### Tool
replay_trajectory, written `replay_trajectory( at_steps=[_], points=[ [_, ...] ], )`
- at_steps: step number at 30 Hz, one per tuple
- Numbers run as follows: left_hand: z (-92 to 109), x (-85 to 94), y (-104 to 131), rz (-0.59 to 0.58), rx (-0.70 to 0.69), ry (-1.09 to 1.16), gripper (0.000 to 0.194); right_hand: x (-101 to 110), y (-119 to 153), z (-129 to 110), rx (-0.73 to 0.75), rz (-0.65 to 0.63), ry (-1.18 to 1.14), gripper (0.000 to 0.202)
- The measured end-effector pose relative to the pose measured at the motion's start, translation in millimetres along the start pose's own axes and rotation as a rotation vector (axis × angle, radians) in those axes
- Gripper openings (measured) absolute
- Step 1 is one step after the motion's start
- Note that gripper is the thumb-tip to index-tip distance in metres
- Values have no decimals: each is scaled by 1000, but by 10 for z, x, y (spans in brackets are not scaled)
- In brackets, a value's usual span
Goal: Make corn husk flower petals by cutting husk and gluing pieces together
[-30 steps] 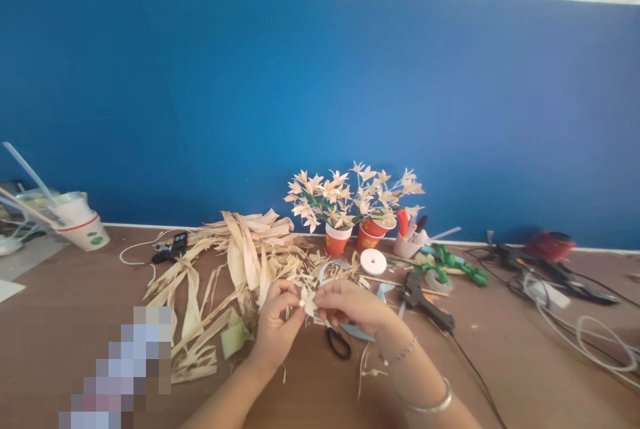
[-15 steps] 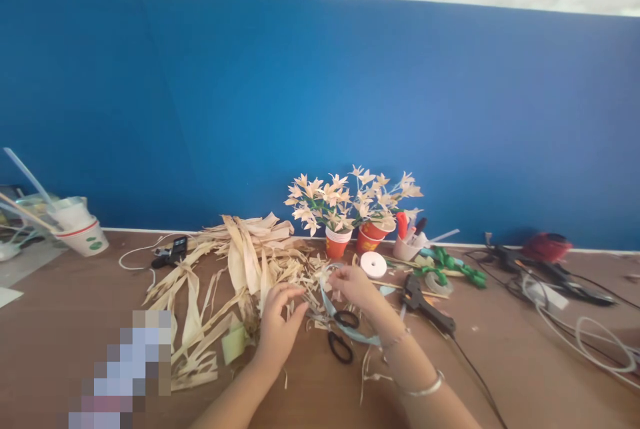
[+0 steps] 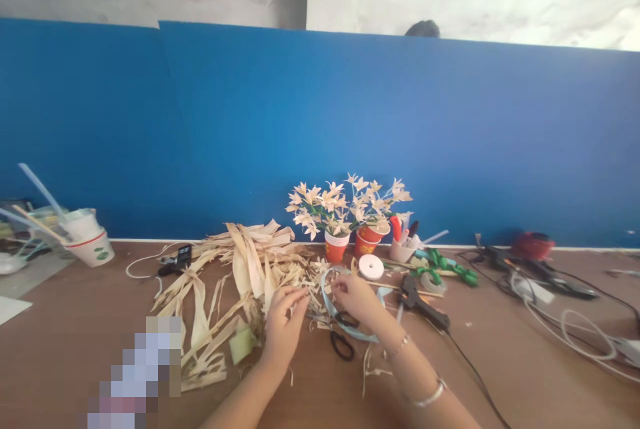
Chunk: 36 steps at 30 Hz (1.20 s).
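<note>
My left hand [image 3: 286,322] is raised beside the dry husk strips [image 3: 247,266], thumb and forefinger pinched together; whatever is between them is too small to make out. To its right, my right hand [image 3: 357,297] has its fingers curled in over small pale scraps [image 3: 313,282], and what they hold, if anything, is hidden. Below its fingers lie black-handled scissors [image 3: 343,345] and a loop of light blue ribbon [image 3: 327,292]. Behind the hands, pale star-shaped flowers [image 3: 330,201] stand in red paper cups [image 3: 337,250], next to a white roll [image 3: 371,267].
A black glue gun [image 3: 423,302] with its cable lies right of my right hand. Green ribbon [image 3: 440,262], a red object [image 3: 533,245] and white cables are farther right. A white cup [image 3: 93,248] with sticks stands far left. Behind rises a blue partition [image 3: 250,122].
The view has tilted up slightly, and a dark rounded shape now shows above the partition. My left thumb and forefinger have closed together.
</note>
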<state>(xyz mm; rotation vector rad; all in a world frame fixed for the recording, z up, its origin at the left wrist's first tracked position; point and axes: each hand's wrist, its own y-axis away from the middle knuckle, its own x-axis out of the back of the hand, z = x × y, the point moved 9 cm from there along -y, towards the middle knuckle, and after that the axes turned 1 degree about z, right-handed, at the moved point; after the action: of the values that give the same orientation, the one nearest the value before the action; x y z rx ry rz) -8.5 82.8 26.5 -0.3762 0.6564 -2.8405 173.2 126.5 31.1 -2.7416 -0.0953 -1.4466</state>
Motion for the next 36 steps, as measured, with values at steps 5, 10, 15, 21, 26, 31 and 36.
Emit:
replay_trajectory(
  at_steps=[5,10,15,21,26,31,36],
  points=[
    [33,-79,-11,-38,-17,-37,23,-281,436,-73,62,-196,304,27],
    [113,-34,-152,-103,39,-62,27,-287,578,-190,102,-98,495,38],
    [87,329,-379,-177,75,-165,26,-264,598,-215,88,-31,543,41],
    [-211,707,-417,-27,84,-469,33,-285,580,-156,94,28,493,41],
    [-226,478,-272,-112,-13,-887,45,-291,553,-161,185,38,466,37],
    [-245,641,-289,16,58,-715,34,-171,531,-93,212,112,349,43],
    [-323,721,-268,136,182,-96,33,-148,536,-62,216,109,220,52]
  ],
)
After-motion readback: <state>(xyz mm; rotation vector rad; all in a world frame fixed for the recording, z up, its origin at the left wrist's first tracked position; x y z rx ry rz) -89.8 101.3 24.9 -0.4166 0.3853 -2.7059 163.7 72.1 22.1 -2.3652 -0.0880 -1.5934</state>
